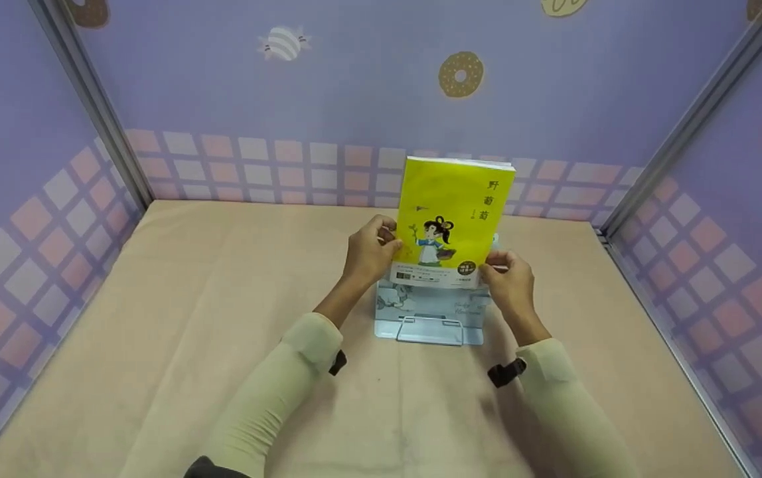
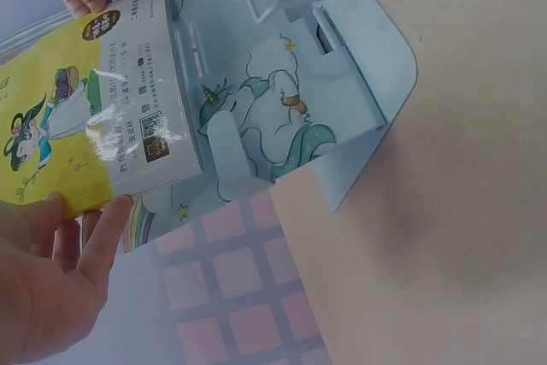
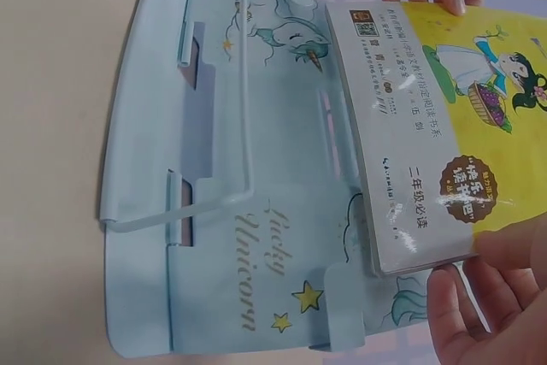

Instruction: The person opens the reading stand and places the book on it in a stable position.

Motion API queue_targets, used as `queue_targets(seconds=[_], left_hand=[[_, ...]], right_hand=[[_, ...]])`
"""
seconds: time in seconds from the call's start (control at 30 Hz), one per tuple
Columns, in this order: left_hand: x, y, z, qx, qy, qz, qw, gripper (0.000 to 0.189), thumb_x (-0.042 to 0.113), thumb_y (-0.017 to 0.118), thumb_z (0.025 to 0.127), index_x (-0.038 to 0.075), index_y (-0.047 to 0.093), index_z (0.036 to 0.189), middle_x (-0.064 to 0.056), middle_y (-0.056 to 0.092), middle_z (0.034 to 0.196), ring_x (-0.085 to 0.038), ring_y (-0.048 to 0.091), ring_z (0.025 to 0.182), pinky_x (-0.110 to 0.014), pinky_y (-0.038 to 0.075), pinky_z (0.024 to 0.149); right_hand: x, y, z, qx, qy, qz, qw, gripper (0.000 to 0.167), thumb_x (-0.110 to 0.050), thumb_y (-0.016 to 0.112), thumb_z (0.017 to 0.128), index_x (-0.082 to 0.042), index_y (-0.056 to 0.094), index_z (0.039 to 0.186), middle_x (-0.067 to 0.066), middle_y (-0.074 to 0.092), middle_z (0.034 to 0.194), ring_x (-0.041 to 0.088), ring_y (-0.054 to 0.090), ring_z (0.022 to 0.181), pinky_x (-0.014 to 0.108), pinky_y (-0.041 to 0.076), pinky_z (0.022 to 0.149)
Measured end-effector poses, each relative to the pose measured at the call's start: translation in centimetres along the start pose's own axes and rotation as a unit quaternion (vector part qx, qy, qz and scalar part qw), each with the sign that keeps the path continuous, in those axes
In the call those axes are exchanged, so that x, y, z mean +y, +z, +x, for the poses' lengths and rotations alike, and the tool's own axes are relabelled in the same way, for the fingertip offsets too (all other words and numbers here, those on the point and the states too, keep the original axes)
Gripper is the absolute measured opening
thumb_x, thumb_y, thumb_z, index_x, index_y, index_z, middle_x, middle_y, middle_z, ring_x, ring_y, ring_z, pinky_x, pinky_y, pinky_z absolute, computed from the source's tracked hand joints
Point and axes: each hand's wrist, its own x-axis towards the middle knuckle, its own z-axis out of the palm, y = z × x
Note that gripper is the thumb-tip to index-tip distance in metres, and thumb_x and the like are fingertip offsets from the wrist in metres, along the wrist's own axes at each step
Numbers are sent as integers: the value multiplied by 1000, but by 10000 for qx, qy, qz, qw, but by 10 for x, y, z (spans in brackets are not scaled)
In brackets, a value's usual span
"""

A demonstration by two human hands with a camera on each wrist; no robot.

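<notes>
A yellow paperback book (image 1: 451, 212) with a cartoon girl on its cover is held upright between both hands. My left hand (image 1: 371, 251) pinches its left edge near the lower half, and my right hand (image 1: 511, 280) pinches the lower right corner. Behind and below the book stands a pale blue book stand (image 1: 431, 305) printed with unicorns. In the right wrist view, the bottom edge of the book (image 3: 402, 151) lies over the upper part of the stand's back plate (image 3: 291, 168), above its wire page holder (image 3: 244, 83).
The stand rests on a table with a beige cloth (image 1: 255, 299). A purple wall (image 1: 368, 66) with pink and white checks rises behind, with similar panels at both sides and metal posts (image 1: 99, 99) at the corners.
</notes>
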Motion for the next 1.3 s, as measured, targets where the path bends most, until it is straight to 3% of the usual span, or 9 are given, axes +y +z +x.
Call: queue_targets(seconds=[0.33, 0.7, 0.9, 1.03, 1.17, 1.3], left_hand=[[-11, 6, -6, -244, -87, -73, 9996, 25, 6, 64, 98, 11, 59, 122, -8, 67, 103, -21, 66, 95, -34, 58, 88], [-22, 11, -7, -639, -349, 496, 9961, 30, 6, 59, 100, 10, 53, 129, -9, 65, 110, -21, 62, 98, -31, 52, 84], [-22, 11, -9, -986, -729, 510, 9911, 36, 8, 53, 100, 8, 47, 135, -10, 61, 108, -21, 61, 95, -28, 51, 79], [-19, 10, -7, -1108, -730, 550, 9896, 36, 8, 50, 100, 5, 46, 136, -11, 60, 111, -22, 61, 97, -28, 52, 80], [-19, 6, -5, -1038, -595, 652, 9907, 33, 10, 50, 101, 4, 49, 133, -10, 61, 114, -22, 61, 99, -30, 53, 85], [-23, -1, -3, -700, -366, 984, 9920, 28, 14, 51, 102, 5, 54, 129, -8, 63, 116, -21, 60, 102, -33, 52, 92]], right_hand=[[11, -1, -2, -147, 81, -267, 9995, 22, -12, 63, 97, -1, 64, 116, 15, 66, 121, 28, 62, 112, 37, 53, 94], [20, 4, -6, -190, 83, -474, 9987, 28, -18, 62, 97, -3, 64, 121, 14, 68, 118, 26, 66, 105, 34, 58, 87], [20, 3, -5, -286, 152, -418, 9986, 32, -21, 58, 101, -5, 64, 128, 13, 67, 120, 26, 68, 104, 34, 58, 88], [19, 1, -2, -348, 219, -285, 9987, 33, -23, 57, 102, -6, 63, 129, 13, 66, 119, 26, 68, 103, 34, 59, 88], [20, -1, 1, -290, 42, -385, 9988, 35, -28, 57, 103, -7, 64, 130, 11, 67, 121, 26, 66, 106, 34, 58, 89], [24, -5, 3, -150, -458, -730, 9962, 34, -28, 58, 102, -6, 66, 127, 13, 69, 122, 29, 65, 108, 39, 55, 91]])
